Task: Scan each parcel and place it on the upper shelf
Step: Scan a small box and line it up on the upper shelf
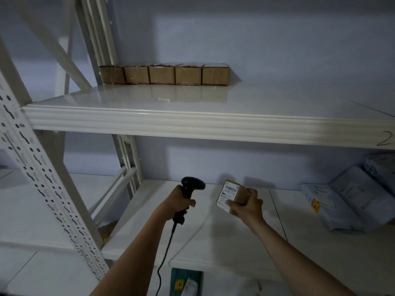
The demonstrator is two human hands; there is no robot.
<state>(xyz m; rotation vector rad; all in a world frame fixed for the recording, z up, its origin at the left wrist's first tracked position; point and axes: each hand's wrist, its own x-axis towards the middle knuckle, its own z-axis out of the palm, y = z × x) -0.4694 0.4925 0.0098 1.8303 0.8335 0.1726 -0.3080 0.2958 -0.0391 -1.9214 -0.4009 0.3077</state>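
Far left: perforated white rack upright (32, 167), slanting across the view. Left hand (180, 205) is wrapped tight round the handle of a black corded barcode scanner (190, 189), head pointing right toward the parcel, cable hanging down. No scan beam visible on the label; cannot tell if the trigger is pressed. Right hand (248, 205) grips a small brown cardboard parcel (234, 196) from its right side, thumb across the lower edge of the white label, which faces the scanner. Parcel held in the air above the lower shelf (213, 242), just right of the scanner head, not touching it. Step in hand, my read: scanning this parcel, placing not yet done. Upper shelf (192, 122) already carries a row of five brown boxes (163, 74) along the back wall, touching side by side. Next move likely: lift the parcel to the bare spot right of that row. Far right, lower shelf: grey mailer bags (342, 201) piled up, probably awaiting scanning.
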